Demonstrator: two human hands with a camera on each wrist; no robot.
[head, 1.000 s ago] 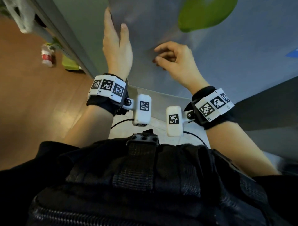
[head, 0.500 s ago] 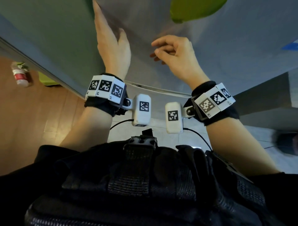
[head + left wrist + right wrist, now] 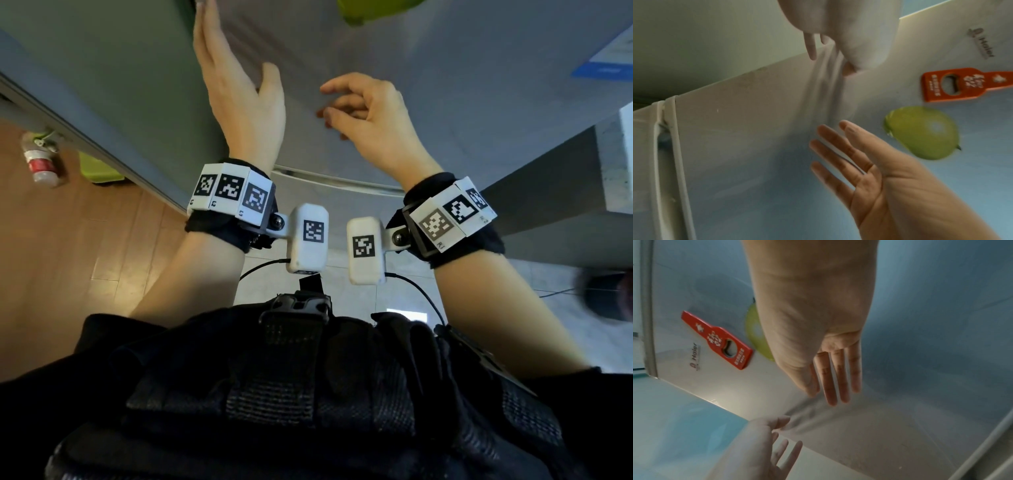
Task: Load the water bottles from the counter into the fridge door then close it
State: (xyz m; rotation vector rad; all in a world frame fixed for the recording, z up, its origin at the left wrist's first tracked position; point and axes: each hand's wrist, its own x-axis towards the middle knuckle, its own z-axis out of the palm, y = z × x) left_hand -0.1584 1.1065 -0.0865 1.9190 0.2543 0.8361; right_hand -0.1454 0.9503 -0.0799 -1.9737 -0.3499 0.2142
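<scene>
The grey fridge door [image 3: 428, 102] fills the view ahead, a green pear magnet [image 3: 920, 133] and a red bottle-opener magnet [image 3: 970, 84] stuck on it. The left hand [image 3: 239, 99] lies flat near its edge, fingers straight and together. Beside it, the right hand [image 3: 370, 120] hangs loosely curled, holding nothing.

The fridge door [image 3: 748, 146] looks like smooth painted metal with a soft satin sheen — it mirrors the hands faintly. On it, a green fruit magnet [image 3: 920, 133] is glossy, and a red bottle-opener magnet [image 3: 953, 84] looks like matt plastic. The floor [image 3: 68, 260] is wood plank, lightly polished. The chest pack [image 3: 291, 394] is coarse woven cloth — matt black, with a plastic buckle [image 3: 296, 303].
</scene>
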